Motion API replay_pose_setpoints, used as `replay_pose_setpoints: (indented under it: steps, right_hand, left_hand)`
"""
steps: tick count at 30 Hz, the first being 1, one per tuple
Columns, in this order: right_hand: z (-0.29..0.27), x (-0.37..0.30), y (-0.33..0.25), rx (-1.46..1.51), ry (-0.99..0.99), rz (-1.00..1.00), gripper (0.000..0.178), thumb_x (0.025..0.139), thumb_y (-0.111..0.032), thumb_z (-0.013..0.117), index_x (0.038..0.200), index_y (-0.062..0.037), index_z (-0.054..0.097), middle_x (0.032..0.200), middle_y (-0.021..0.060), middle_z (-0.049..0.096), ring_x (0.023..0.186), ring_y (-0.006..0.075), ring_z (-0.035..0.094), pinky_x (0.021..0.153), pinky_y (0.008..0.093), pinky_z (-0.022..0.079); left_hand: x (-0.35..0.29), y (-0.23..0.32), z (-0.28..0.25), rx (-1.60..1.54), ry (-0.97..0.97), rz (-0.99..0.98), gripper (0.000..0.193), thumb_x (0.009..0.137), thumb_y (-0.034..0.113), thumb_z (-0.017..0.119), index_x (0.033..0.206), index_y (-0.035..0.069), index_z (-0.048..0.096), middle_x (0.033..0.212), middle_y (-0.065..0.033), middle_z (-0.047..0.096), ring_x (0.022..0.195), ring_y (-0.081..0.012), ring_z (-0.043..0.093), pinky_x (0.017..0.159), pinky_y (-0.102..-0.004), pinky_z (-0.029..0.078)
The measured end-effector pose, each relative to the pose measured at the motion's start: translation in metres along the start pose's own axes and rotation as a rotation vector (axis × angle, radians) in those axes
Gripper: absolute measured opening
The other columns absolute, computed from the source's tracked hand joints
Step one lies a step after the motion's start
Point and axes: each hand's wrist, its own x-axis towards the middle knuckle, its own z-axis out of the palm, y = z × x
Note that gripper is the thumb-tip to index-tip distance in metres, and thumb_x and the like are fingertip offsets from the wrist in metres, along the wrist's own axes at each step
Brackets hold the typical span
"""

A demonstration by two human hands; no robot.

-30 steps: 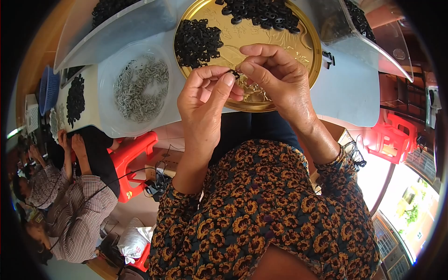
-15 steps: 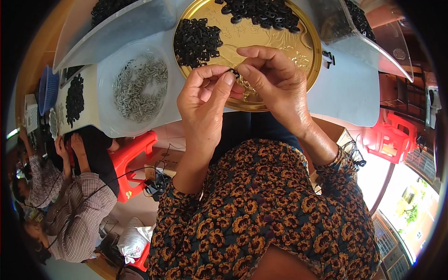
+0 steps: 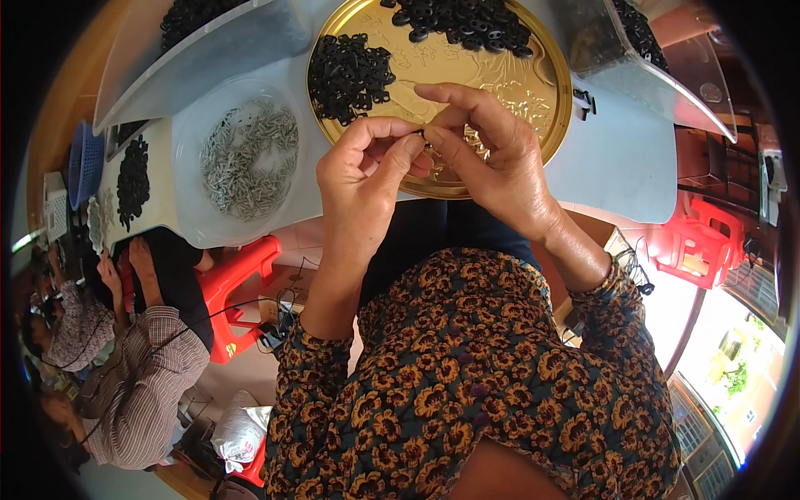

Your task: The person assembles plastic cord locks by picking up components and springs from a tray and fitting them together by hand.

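Observation:
Over the near part of a round gold tray (image 3: 316,132), my two hands meet at the fingertips. My left hand (image 3: 367,162) pinches a small black part (image 3: 422,133), mostly hidden by the fingers. Thumb and index finger of my right hand (image 3: 496,158) close at the other side of that part; whether they hold a second piece is hidden. On the tray lie a heap of small black angular pieces (image 3: 350,77) at the left, a heap of black oval pieces with holes (image 3: 467,23) at the back, and scattered small brass-coloured pieces (image 3: 527,107) at the right.
A clear round tub (image 3: 187,167) of silvery screw-like pieces (image 3: 250,162) stands left of the tray. Clear bins (image 3: 208,62) flank it, and a few black bits (image 3: 586,104) lie right. Other people (image 3: 150,375) sit at the left, beside a red stool (image 3: 237,283).
My hands have drawn slightly closer together at the fingertips, and less of the black part shows between them. The rest of the scene stays much the same.

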Motion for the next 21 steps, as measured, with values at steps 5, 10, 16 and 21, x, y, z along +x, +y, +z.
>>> replay_pose_setpoints:
  steps: [5, 10, 16, 21]
  right_hand:
    - [0.003, -0.007, 0.007, 0.305, 0.04, 0.167, 0.03, 0.091, -0.003, 0.06, 0.121, -0.0045, 0.058, 0.088, 0.0031, 0.065, 0.085, 0.0091, 0.063, 0.076, 0.0247, 0.052]
    - [-0.002, -0.005, 0.014, 0.284, 0.085, 0.119, 0.025, 0.09, -0.004, 0.062, 0.115, -0.0028, 0.06, 0.095, 0.005, 0.065, 0.088, 0.0112, 0.063, 0.077, 0.0242, 0.053]
    - [-0.006, 0.001, 0.009, 0.069, 0.035, -0.06, 0.02, 0.086, -0.002, 0.066, 0.106, -0.0017, 0.065, 0.095, 0.0069, 0.063, 0.084, 0.0141, 0.064, 0.075, 0.0259, 0.053]
    - [-0.007, 0.003, 0.006, -0.001, -0.018, -0.079, 0.019, 0.085, -0.001, 0.066, 0.104, -0.002, 0.066, 0.093, 0.0074, 0.063, 0.082, 0.0147, 0.064, 0.072, 0.0273, 0.052]
  left_hand:
    - [-0.001, -0.009, 0.002, -0.154, 0.028, -0.022, 0.011, 0.091, 0.002, 0.06, 0.1, -0.004, 0.058, 0.086, -0.0095, 0.064, 0.074, -0.0146, 0.065, 0.067, -0.0261, 0.056]
    - [0.0, -0.006, 0.001, -0.175, 0.028, -0.031, 0.012, 0.091, 0.003, 0.061, 0.099, -0.004, 0.058, 0.088, -0.0096, 0.063, 0.075, -0.0155, 0.066, 0.068, -0.0276, 0.057]
    - [-0.002, -0.003, 0.002, -0.169, 0.018, -0.027, 0.013, 0.092, 0.004, 0.06, 0.1, -0.004, 0.056, 0.091, -0.0101, 0.062, 0.078, -0.0153, 0.065, 0.069, -0.0279, 0.057]
    - [-0.002, -0.005, 0.001, -0.172, 0.001, -0.008, 0.012, 0.092, 0.003, 0.059, 0.101, -0.004, 0.056, 0.091, -0.0092, 0.061, 0.078, -0.0133, 0.063, 0.071, -0.027, 0.056]
